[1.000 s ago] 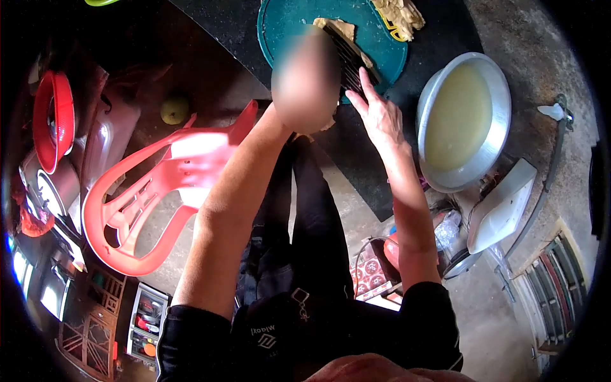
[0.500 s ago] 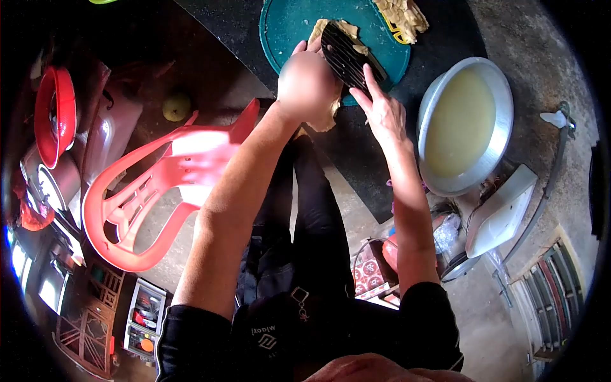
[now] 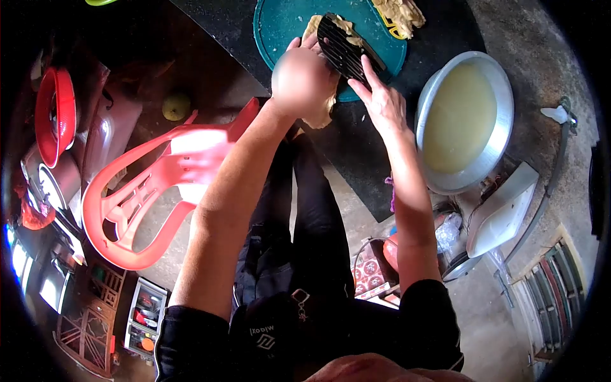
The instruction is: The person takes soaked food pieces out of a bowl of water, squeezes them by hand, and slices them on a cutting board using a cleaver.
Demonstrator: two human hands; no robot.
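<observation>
A round teal cutting board (image 3: 280, 32) lies on the dark counter at the top of the head view. My left hand (image 3: 302, 79), partly blurred out, rests over a pale yellow slab of food (image 3: 320, 120) and holds it against the board, its fingertips on the far part. The slab's near end hangs past the board's rim. In my right hand (image 3: 385, 105) is a dark, broad-bladed cleaver (image 3: 344, 49), its handle hidden by the palm. Yellowish scraps cling along the blade, which lies close beside my left fingers.
A pile of pale yellow pieces (image 3: 404, 16) sits at the board's far right. The metal basin (image 3: 503, 121) holds cloudy yellowish liquid. A white tray (image 3: 503, 210) leans below it. To the left are a pink plastic chair (image 3: 143, 258) and a red basin (image 3: 46, 118).
The board, the slab and both hands appear slightly higher and further left. My right hand keeps hold of the cleaver, and its blade has shifted a little up and left.
</observation>
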